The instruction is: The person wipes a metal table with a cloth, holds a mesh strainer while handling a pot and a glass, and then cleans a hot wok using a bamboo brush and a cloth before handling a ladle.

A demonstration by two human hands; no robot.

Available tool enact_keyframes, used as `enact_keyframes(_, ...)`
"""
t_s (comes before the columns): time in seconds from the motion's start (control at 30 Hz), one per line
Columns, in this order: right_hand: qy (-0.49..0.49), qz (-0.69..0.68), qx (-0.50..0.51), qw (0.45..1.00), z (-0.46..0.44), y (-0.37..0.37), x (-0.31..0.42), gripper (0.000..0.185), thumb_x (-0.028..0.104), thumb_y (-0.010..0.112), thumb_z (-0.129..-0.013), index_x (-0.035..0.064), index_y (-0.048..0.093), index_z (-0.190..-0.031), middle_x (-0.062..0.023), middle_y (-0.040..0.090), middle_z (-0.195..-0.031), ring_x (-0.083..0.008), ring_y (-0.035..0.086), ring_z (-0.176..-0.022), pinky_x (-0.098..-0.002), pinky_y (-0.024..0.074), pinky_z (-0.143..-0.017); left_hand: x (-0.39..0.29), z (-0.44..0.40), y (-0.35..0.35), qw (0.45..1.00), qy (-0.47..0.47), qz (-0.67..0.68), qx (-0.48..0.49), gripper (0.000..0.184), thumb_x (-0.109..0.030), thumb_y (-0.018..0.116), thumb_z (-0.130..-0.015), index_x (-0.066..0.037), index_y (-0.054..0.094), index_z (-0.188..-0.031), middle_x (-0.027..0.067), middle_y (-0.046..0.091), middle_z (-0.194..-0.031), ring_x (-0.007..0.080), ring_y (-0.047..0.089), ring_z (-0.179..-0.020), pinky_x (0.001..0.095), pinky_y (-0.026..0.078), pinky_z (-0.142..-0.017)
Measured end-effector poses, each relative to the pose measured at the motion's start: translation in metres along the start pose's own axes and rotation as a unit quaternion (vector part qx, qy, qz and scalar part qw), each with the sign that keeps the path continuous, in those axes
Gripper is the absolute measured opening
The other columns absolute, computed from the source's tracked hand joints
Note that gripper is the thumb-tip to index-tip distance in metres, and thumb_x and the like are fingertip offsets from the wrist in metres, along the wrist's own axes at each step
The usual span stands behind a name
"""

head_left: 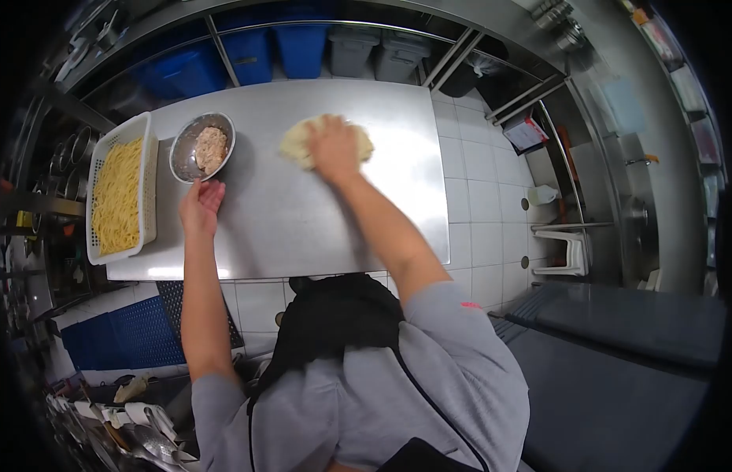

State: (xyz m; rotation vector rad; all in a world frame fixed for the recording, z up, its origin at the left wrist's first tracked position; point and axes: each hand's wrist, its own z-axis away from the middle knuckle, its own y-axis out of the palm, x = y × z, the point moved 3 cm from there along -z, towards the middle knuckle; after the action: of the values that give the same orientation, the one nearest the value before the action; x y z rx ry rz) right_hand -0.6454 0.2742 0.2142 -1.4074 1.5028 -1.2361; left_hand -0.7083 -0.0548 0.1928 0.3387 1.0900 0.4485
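Note:
My left hand (201, 208) is at the near rim of a metal bowl (178, 157), its thumb side against the edge and its fingers curled. A lump of pale pink minced meat (212, 149) lies in the bowl. Further right, my right hand (334, 148) presses down on a crumpled pale yellow cloth (296, 146) on the steel table (279, 228). Its fingers are bent over the cloth and slightly blurred.
A white perforated basket (149, 212) of yellow noodles (116, 197) stands along the table's left edge. Blue bins (301, 51) and grey bins (401, 55) sit beyond the far edge. A white stool (567, 252) is on the tiled floor to the right.

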Motion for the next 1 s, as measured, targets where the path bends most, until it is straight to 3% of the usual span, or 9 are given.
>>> enact_keyframes(0.1,0.092,0.030,-0.090,0.991,0.017,-0.001,-0.110,0.039,0.031,0.053,-0.095,0.0168,0.059,-0.131,-0.0136,0.057,-0.127,-0.0334,0.055,-0.117,-0.0513,0.0444,-0.096,-0.009,0.035,-0.039,0.999,-0.022,-0.007,0.025,0.023,-0.019,0.059,-0.099,0.004,0.058,-0.102,0.0232,0.065,-0.112,0.0348,0.065,-0.109,0.0408,0.058,-0.092)
enact_keyframes(0.17,0.183,0.165,0.016,0.969,0.051,-0.029,-0.175,0.032,0.025,0.052,-0.097,0.0137,0.058,-0.126,-0.0134,0.060,-0.121,-0.0334,0.058,-0.113,-0.0501,0.0512,-0.085,-0.019,0.070,-0.078,1.000,-0.011,0.002,0.015,0.025,-0.021,0.058,-0.100,0.003,0.059,-0.102,0.0253,0.064,-0.117,0.0346,0.063,-0.114,0.0398,0.056,-0.096)
enact_keyframes(0.27,0.368,0.095,0.081,0.921,0.090,-0.044,-0.301,0.032,0.029,0.052,-0.099,0.0076,0.057,-0.122,-0.0174,0.065,-0.111,-0.0397,0.063,-0.101,-0.0498,0.0513,-0.087,-0.009,0.125,-0.161,0.993,-0.029,0.107,0.038,0.023,-0.019,0.055,-0.101,0.004,0.060,-0.098,0.0270,0.063,-0.120,0.0333,0.060,-0.119,0.0406,0.052,-0.104)
enact_keyframes(0.37,0.376,0.068,-0.041,0.923,0.091,-0.133,-0.257,0.031,0.029,0.050,-0.100,0.0041,0.059,-0.116,-0.0205,0.066,-0.106,-0.0406,0.064,-0.093,-0.0487,0.0524,-0.082,0.028,0.174,-0.221,0.984,-0.058,0.171,0.004,0.027,-0.023,0.054,-0.102,0.003,0.062,-0.097,0.0233,0.068,-0.109,0.0330,0.066,-0.111,0.0411,0.059,-0.093)
enact_keyframes(0.5,0.087,-0.099,-0.088,0.987,0.119,-0.106,-0.142,0.032,0.028,0.060,-0.093,-0.0009,0.064,-0.107,-0.0210,0.066,-0.097,-0.0394,0.062,-0.088,-0.0484,0.0497,-0.080,0.124,0.201,-0.268,0.981,-0.134,0.040,-0.133,0.022,-0.024,0.060,-0.096,-0.002,0.063,-0.098,0.0180,0.070,-0.103,0.0283,0.070,-0.099,0.0401,0.061,-0.085)
enact_keyframes(0.53,0.001,-0.164,-0.078,0.983,0.129,-0.080,-0.101,0.033,0.028,0.062,-0.089,0.0020,0.066,-0.110,-0.0218,0.065,-0.109,-0.0404,0.062,-0.098,-0.0510,0.0489,-0.086,0.143,0.210,-0.256,0.971,-0.180,-0.028,-0.158,0.026,-0.028,0.062,-0.094,-0.002,0.063,-0.098,0.0170,0.070,-0.101,0.0276,0.070,-0.091,0.0383,0.061,-0.077)
enact_keyframes(0.63,-0.002,-0.078,0.029,0.996,0.158,-0.054,-0.019,0.049,0.039,0.063,-0.089,0.0150,0.061,-0.132,-0.0211,0.042,-0.148,-0.0459,0.035,-0.138,-0.0629,0.0274,-0.109,0.203,0.229,-0.254,0.911,-0.261,-0.293,-0.129,0.019,-0.019,0.060,-0.090,-0.004,0.064,-0.101,0.0077,0.066,-0.083,0.0188,0.066,-0.069,0.0321,0.056,-0.058)
enact_keyframes(0.7,-0.017,-0.079,-0.001,0.997,0.133,-0.044,-0.038,0.052,0.042,0.062,-0.089,0.0165,0.058,-0.134,-0.0202,0.042,-0.147,-0.0451,0.035,-0.138,-0.0632,0.0262,-0.109,0.241,0.229,-0.282,0.847,-0.304,-0.435,-0.016,0.018,-0.015,0.058,-0.089,-0.006,0.066,-0.102,0.0024,0.062,-0.076,0.0138,0.062,-0.065,0.0293,0.051,-0.055)
enact_keyframes(1.0,0.117,-0.031,0.015,0.993,-0.054,0.015,-0.216,0.064,0.053,0.043,-0.096,0.0151,0.047,-0.147,-0.0198,0.034,-0.157,-0.0434,0.023,-0.147,-0.0627,0.0132,-0.117,0.222,0.309,-0.235,0.873,-0.213,-0.391,-0.197,0.015,-0.017,0.061,-0.093,-0.006,0.066,-0.102,-0.0003,0.062,-0.080,0.0092,0.058,-0.066,0.0254,0.045,-0.055)
